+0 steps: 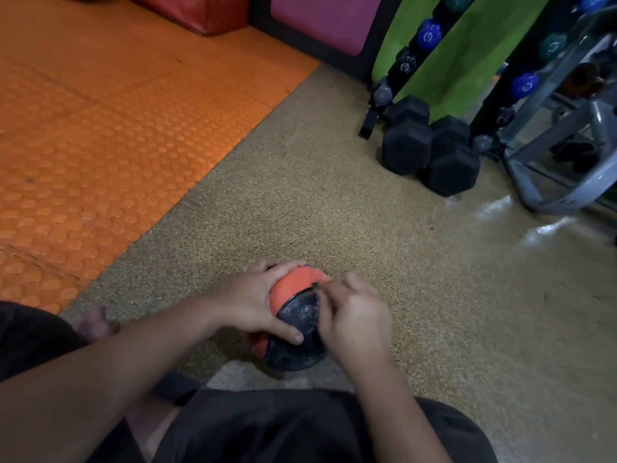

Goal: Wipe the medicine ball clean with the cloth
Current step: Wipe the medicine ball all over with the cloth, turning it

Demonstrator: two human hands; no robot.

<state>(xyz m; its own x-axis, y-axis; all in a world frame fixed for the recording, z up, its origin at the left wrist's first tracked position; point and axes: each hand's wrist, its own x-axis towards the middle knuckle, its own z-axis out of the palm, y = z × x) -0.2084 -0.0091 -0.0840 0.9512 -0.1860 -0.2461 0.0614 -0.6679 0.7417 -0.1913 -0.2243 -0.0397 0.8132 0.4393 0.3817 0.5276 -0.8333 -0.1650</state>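
Note:
The medicine ball (293, 292), orange with a dusty black panel, rests on the speckled tan floor just in front of my knees. My left hand (253, 302) grips it from the left, fingers over the top and thumb across the black panel. My right hand (357, 315) presses against the ball's right side with fingers curled shut. Only a thin dark edge of the cloth (315, 286) shows at its fingertips; the rest is hidden under the hand.
An orange studded mat (100, 145) covers the floor on the left. Two black hex dumbbells (405, 145) lie ahead to the right, below a rack of small dumbbells (410, 61). A grey machine frame (567, 195) stands at far right beside a shiny wet patch (494, 208).

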